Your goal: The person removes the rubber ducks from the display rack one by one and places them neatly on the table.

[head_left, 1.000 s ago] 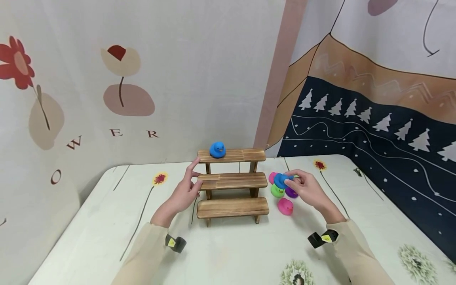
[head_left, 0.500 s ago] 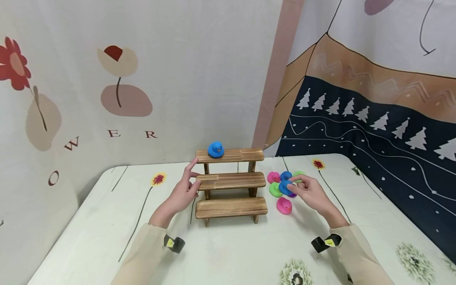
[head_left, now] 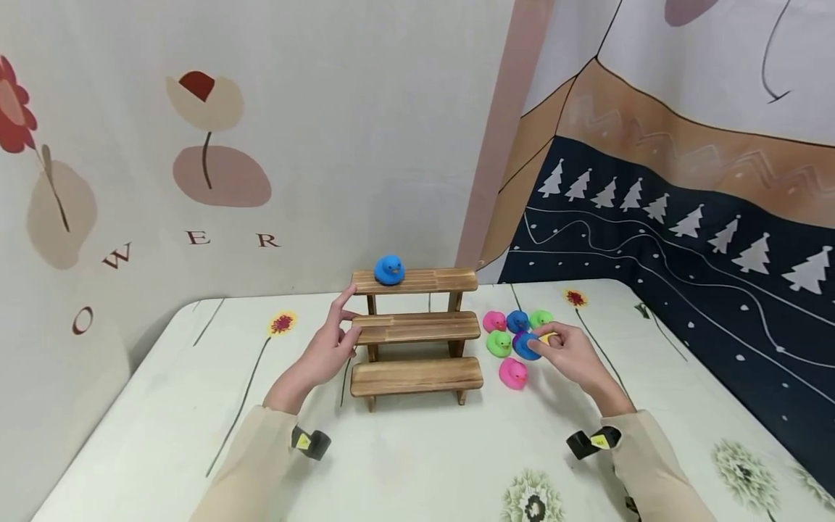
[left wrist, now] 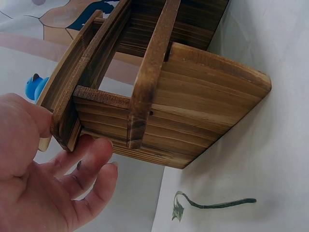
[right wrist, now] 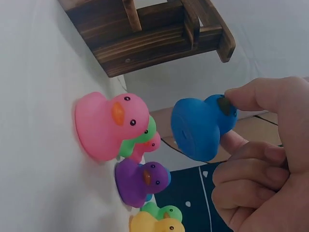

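Observation:
A three-tier wooden stand [head_left: 417,373] stands on the table, with a blue rubber duck [head_left: 389,270] on the left of its top tier. My left hand [head_left: 320,357] holds the stand's left end; in the left wrist view the thumb lies at a tier's edge and curled fingers reach beneath it. My right hand [head_left: 574,357] pinches another blue rubber duck [right wrist: 193,128] by its head, between thumb and index finger. In the right wrist view this duck is tilted, its flat base showing, and held off the table beside a pink duck [right wrist: 108,128] and a purple duck [right wrist: 137,183].
Right of the stand, several more rubber ducks sit close together, among them a green duck [head_left: 499,344], a pink duck [head_left: 494,322], a blue duck [head_left: 518,321] and a yellow duck [right wrist: 152,224]. A printed cloth wall [head_left: 339,145] rises behind the table [head_left: 404,464].
My right hand has lowered the pinched blue duck slightly toward the front, uncovering ducks behind it. My left hand stays at the stand's end. The head view has shifted a little.

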`<state>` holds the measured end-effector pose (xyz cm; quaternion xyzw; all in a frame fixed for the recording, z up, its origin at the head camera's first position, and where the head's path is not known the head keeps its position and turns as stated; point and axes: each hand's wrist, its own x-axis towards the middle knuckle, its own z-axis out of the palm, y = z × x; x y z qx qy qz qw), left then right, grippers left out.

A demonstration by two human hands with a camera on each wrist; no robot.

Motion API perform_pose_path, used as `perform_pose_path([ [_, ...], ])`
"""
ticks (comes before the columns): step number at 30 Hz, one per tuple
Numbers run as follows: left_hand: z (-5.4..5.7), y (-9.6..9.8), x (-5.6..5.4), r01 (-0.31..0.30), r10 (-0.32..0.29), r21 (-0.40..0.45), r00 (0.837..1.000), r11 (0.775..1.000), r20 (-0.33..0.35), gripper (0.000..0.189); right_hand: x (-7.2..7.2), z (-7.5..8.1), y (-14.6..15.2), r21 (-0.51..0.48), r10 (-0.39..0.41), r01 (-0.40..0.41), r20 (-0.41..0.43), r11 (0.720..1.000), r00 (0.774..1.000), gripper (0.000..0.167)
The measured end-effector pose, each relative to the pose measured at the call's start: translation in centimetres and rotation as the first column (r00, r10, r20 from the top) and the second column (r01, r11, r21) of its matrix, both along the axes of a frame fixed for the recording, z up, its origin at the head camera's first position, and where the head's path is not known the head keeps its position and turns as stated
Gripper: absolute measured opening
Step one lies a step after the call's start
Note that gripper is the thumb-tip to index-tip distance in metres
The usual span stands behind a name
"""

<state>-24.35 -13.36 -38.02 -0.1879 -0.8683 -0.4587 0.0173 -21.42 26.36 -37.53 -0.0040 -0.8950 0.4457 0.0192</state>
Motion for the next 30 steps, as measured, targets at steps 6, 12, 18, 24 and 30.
perform_pose_path([
  [6, 0.1, 0.2, -0.2, 0.013, -0.013, -0.005, 1.0, 1.0, 0.003, 0.068, 0.0, -0.4, 0.7, 0.045, -0.032, 0.03, 0.053, 0.999, 0.998, 0.031],
  [12, 0.1, 0.0, 0.0, 0.003, -0.003, 0.001, 1.0, 1.0, -0.001, 0.068, -0.4, -1.5, 1.1, 0.055, -0.025, 0.02, 0.083, 0.998, 0.996, 0.029],
  [18, -0.3, -0.1, 0.1, 0.003, -0.003, -0.007, 1.0, 1.0, 0.015, 0.068, -0.3, -2.6, 1.4, 0.078, -0.007, -0.002, 0.109, 0.997, 0.994, 0.03],
  [24, 0.0, 0.0, 0.1, -0.003, 0.003, 0.006, 1.0, 1.0, -0.001, 0.068, -0.5, -2.7, 1.9, 0.069, 0.036, -0.046, 0.141, 0.997, 0.989, 0.03],
  [30, -0.1, -0.2, 0.1, -0.002, 0.002, -0.001, 1.0, 1.0, 0.001, 0.068, -0.5, -2.5, 2.5, 0.036, 0.129, -0.139, 0.204, 0.99, 0.97, 0.032],
])
